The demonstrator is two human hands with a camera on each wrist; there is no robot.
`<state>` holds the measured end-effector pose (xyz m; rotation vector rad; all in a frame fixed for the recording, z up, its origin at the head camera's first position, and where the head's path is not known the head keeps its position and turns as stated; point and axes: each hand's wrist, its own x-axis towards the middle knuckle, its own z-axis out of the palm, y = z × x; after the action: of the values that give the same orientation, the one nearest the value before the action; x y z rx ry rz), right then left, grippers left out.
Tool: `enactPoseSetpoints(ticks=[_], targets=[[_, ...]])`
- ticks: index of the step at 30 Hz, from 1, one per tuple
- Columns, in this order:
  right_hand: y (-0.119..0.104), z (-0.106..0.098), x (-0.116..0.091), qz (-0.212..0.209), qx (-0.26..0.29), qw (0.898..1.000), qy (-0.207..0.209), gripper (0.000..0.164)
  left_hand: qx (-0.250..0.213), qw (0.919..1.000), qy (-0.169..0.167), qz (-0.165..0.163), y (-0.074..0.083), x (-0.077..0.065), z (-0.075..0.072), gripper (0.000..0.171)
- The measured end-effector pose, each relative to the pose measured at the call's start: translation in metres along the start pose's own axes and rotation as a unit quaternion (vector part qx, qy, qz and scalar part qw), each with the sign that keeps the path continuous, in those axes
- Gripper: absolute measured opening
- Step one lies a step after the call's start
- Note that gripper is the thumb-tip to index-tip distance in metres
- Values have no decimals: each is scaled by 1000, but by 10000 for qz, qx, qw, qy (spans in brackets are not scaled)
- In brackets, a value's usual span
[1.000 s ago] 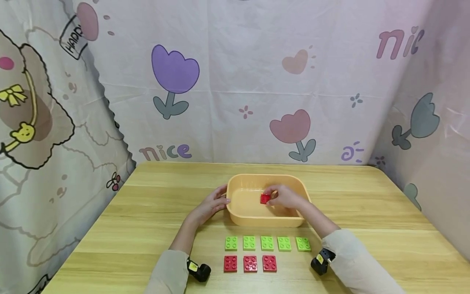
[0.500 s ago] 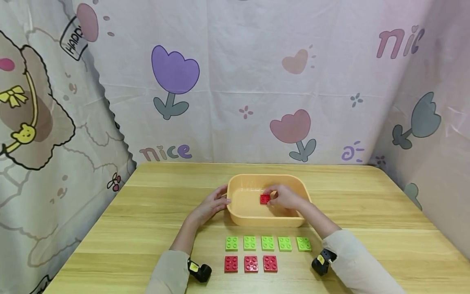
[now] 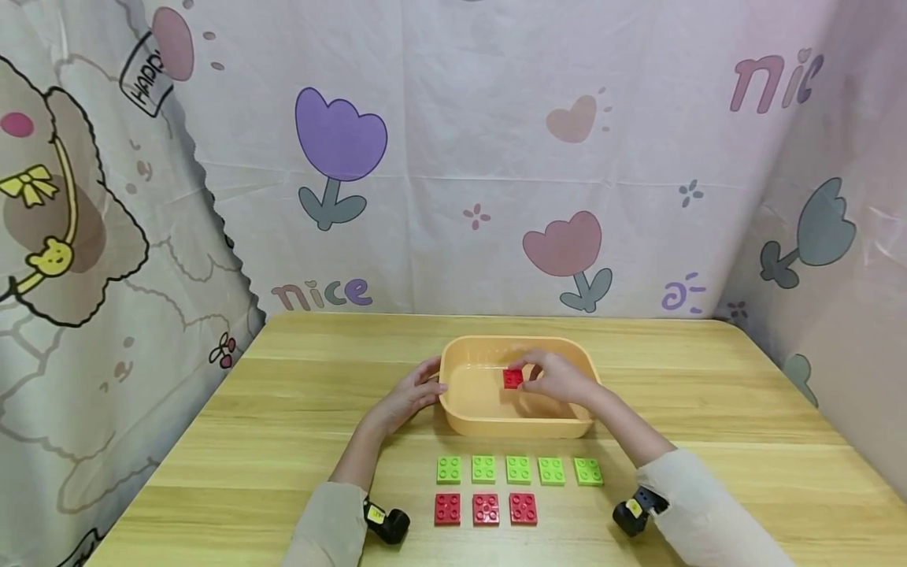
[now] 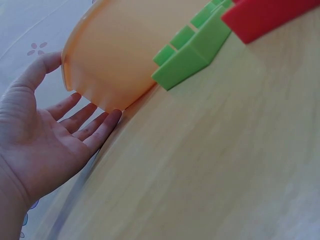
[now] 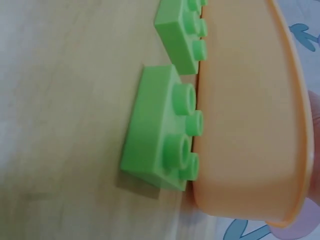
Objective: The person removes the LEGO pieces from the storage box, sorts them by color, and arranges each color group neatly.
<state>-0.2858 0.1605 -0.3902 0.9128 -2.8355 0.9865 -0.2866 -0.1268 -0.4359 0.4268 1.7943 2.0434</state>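
In the head view a yellow-orange plastic tub [image 3: 489,428] stands on the wooden table. My left hand [image 3: 407,398] is at its left end. In the left wrist view the fingertips of the left hand [image 4: 55,130] touch the tub's outer wall [image 4: 115,45], the thumb is at the rim and the fingers are fairly straight. Inside the tub my right hand [image 3: 560,378] pinches a red toy brick [image 3: 512,379] between thumb and fingers. The right wrist view shows only a sliver of the right hand [image 5: 314,150] behind the tub's wall [image 5: 250,115], and the brick is hidden there.
In front of the tub lies a row of several green bricks [image 3: 518,470]. Nearer still is a row of three red bricks [image 3: 486,510]. A printed cloth [image 3: 439,157] hangs behind the table [image 3: 212,441] and at both sides.
My right hand and the red brick have shifted slightly up over the last half second, and the right sleeve has moved a little to the right. The left hand stays at the tub.
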Motion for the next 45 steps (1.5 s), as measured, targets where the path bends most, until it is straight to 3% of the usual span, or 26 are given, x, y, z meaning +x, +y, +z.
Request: enactPoseSetpoints(ticks=[16,29,45], targets=[[-24,-14,-30,-447,293,9983,209,31,8,10000,31,41,-3,2,-1,70],[-43,-18,-66,-386,387,9984,133,33,11,10000,28,2,-2,1,-1,69],[-53,-10,-107,-659,240,9969,370,36,-42,10000,-39,13,-1,1,-1,65]])
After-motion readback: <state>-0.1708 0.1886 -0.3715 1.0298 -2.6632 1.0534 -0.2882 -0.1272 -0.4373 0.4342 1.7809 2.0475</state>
